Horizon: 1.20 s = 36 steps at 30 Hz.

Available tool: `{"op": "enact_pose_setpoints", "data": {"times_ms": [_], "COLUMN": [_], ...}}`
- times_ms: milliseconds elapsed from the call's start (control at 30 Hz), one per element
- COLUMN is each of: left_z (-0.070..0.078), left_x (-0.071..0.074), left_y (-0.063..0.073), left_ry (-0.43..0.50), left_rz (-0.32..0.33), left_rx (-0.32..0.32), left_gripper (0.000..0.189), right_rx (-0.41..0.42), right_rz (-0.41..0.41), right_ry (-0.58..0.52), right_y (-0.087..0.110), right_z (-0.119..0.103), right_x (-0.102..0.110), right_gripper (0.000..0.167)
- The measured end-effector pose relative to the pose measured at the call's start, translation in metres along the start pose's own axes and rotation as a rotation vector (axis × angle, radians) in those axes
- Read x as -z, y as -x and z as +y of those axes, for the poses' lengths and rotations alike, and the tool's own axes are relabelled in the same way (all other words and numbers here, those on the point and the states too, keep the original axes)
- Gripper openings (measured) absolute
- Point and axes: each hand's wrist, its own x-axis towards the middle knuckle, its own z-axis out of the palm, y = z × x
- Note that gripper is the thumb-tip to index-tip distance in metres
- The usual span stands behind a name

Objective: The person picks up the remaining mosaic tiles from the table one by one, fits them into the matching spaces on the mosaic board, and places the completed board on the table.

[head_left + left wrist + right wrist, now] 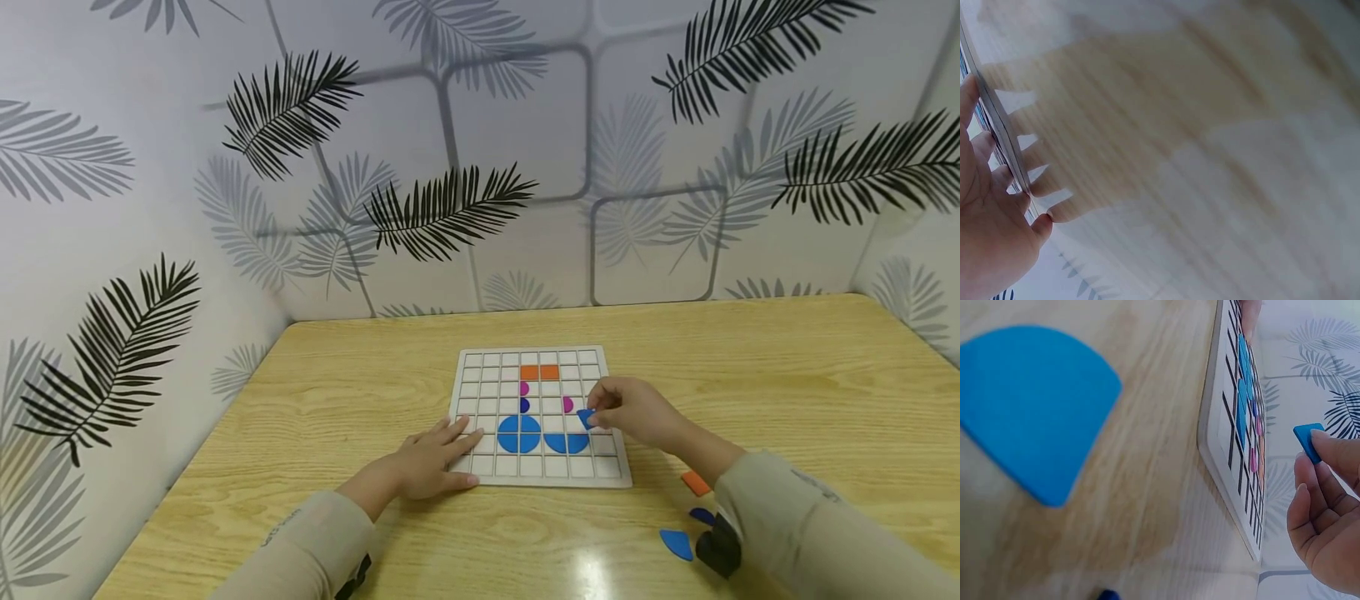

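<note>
Across the wood-grained counter, a pale grid board is laid. Its left edge is covered by the left hand, fingers spread, nothing gripped. By the right hand a blue wedge is pinched, held over the board's right side. Board best kept steady; wedge best lowered level, straight edges squared to the ridges. Cells filled: six blue quarters, two orange squares, two magenta half-rounds, one dark-blue half-round.
</note>
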Motion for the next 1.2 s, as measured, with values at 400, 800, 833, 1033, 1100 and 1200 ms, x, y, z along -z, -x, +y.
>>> {"op": "enact_pose_setpoints", "data": {"times_ms": [400,800,833,1033,1100,1200], "left_z": [-0.003,-0.002,-0.001,-0.001,-0.001,0.000], "left_x": [-0.002,-0.001,0.000,0.001,0.001,0.001], "left_y": [-0.001,-0.001,0.000,0.001,0.002,0.003], "left_ry": [0.001,-0.002,0.004,0.015,0.011,0.001], "left_rz": [-0.008,0.001,0.002,0.010,0.010,0.016], "left_rx": [-0.008,-0.011,-0.014,-0.031,-0.034,-0.032], "left_gripper": [0.066,0.065,0.065,0.068,0.068,0.065], "right_rx": [0.006,0.053,0.057,0.060,0.057,0.055], "right_rz": [-0.064,-0.132,-0.134,-0.130,-0.129,-0.126], "right_ry": [0.038,0.175,0.191,0.239,0.247,0.252], "right_y": [-0.022,-0.042,-0.043,-0.048,-0.048,-0.050], "right_z": [0.001,-0.003,-0.004,-0.003,-0.003,-0.002], "right_x": [-0.008,-0.020,-0.021,-0.026,-0.027,-0.029], "right_gripper": [0.005,0.011,0.011,0.010,0.011,0.012]}}
